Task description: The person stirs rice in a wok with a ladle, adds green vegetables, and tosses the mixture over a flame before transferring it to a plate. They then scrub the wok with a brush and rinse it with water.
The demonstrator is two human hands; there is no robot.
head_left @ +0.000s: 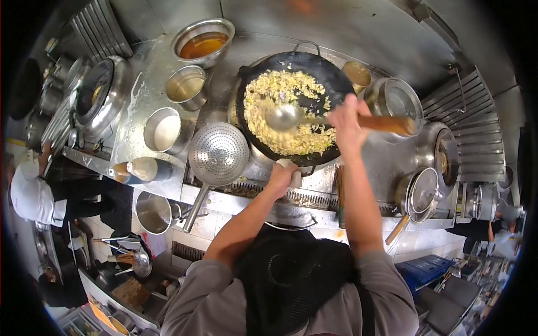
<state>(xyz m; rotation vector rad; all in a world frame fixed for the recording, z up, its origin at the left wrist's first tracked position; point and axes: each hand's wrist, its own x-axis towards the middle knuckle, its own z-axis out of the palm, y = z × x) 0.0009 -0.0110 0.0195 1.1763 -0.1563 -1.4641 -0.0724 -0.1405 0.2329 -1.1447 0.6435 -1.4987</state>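
The wok (330, 75) sits at upper centre of the frame, over the stove, with loose, pale yellow food (263, 89) flecked with green spread across it. The person's left hand (278, 182) is closed on a folded cloth (295, 178) at the near rim, beside the near handle (309, 171); how firmly it grips cannot be told. The right hand (350, 120) is wrapped around the ladle (284, 117), near where its metal shaft meets the wooden handle (386, 124). The ladle's bowl is blurred, over the food.

The wok looks rigid and, filled like this, probably heavy and hot; its near edge is best held through the cloth, and the far handle (307, 42) would likely need padding too. The food should be light and soft, shifting easily and perhaps slipping on an oily surface. The ladle seems stiff, and the wood offers the safer hold.

A perforated strainer (218, 152) lies left of the wok, and metal pots (188, 101) stand on the counter (140, 92) at upper left.
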